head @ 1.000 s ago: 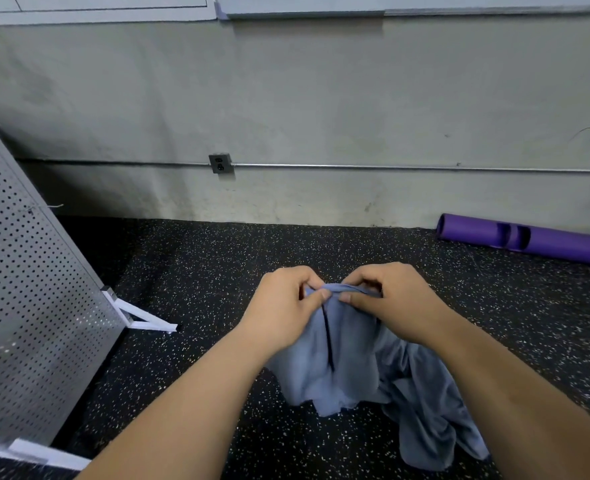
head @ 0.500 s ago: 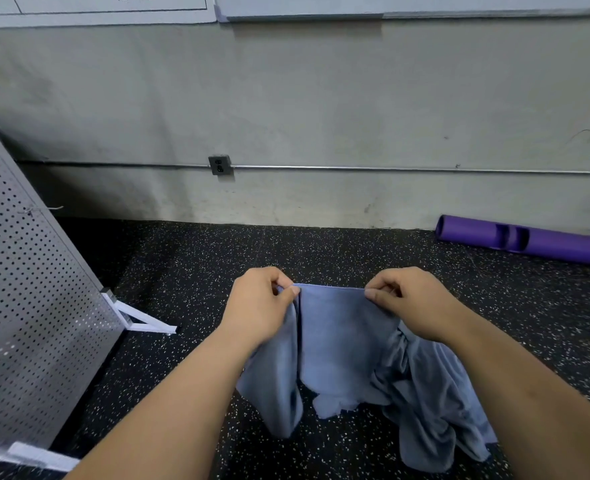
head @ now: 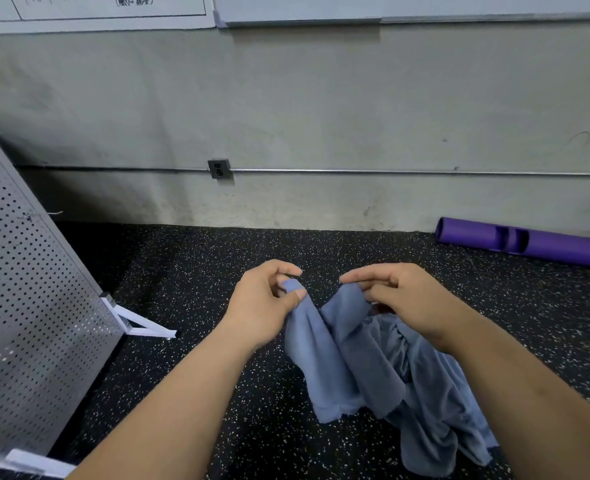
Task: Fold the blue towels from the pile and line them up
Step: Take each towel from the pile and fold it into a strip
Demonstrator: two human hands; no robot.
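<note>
- Head view showed two bare forearms reaching forward over a dark speckled floor (head: pixel 196 278), with both hands raised above it.
- Left hand (head: pixel 262 306) pinched a top corner of a blue towel (head: pixel 352 368) between the thumb and the curled fingers; its index finger stood out straight above the pinch.
- Right hand (head: pixel 404 299) held the towel's other raised part, the cloth running up under its bent fingers, the index finger pointing toward the left hand.
- Both hands were near each other but apart, and the cloth sagged in a dip between them.
- From the hands, the towel hung down in loose folds, and its lower part lay crumpled on the floor below the right forearm.
- Whether that heap was one piece or several could not be told.
- At the floor's left edge, a grey perforated panel (head: pixel 26 299) leaned on white feet.
- Along the floor's far edge rose a pale wall (head: pixel 321 98) with an outlet (head: pixel 219 169) and a thin metal pipe (head: pixel 390 171).
- By the far right corner of the floor, a purple roller (head: pixel 536 243) lay against the wall, well apart from the towel.
</note>
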